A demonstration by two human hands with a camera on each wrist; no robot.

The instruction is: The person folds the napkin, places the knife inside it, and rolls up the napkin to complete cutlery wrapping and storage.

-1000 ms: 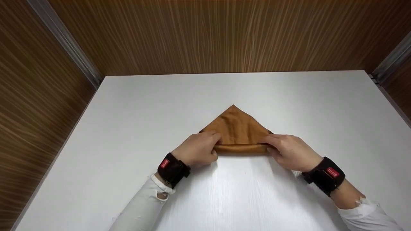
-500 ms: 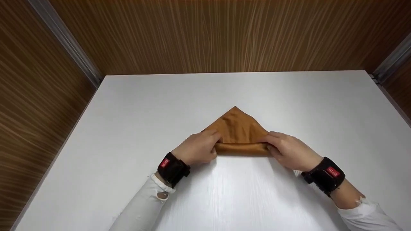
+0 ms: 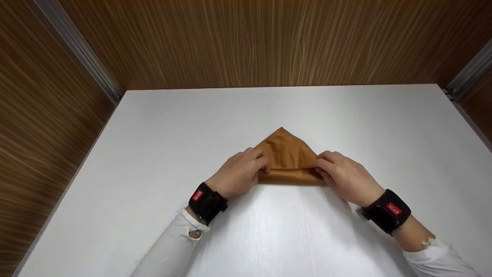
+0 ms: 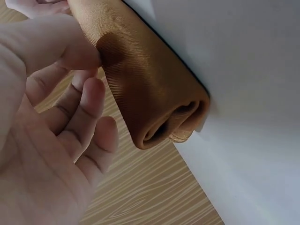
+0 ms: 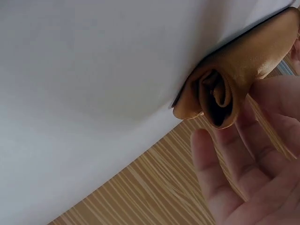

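A brown cloth [image 3: 286, 152] lies on the white table [image 3: 161, 130], folded to a triangle with its point away from me and its near edge rolled into a tube [image 3: 288, 177]. My left hand [image 3: 238, 175] pinches the roll's left end [image 4: 154, 93] between thumb and fingers. My right hand [image 3: 344, 177] grips the right end [image 5: 225, 89], where the spiral of layers shows. Both hands sit on the roll, thumbs at the front, fingers over the top.
Wood-grain walls [image 3: 246, 42] close in the table at the back and on both sides. Metal strips [image 3: 77, 50] run down the corners. Black wrist bands [image 3: 205, 202] with red labels sit on both wrists.
The roll has grown and moved away from me, shrinking the flat triangle. Both hands have shifted forward and closer together along with it.
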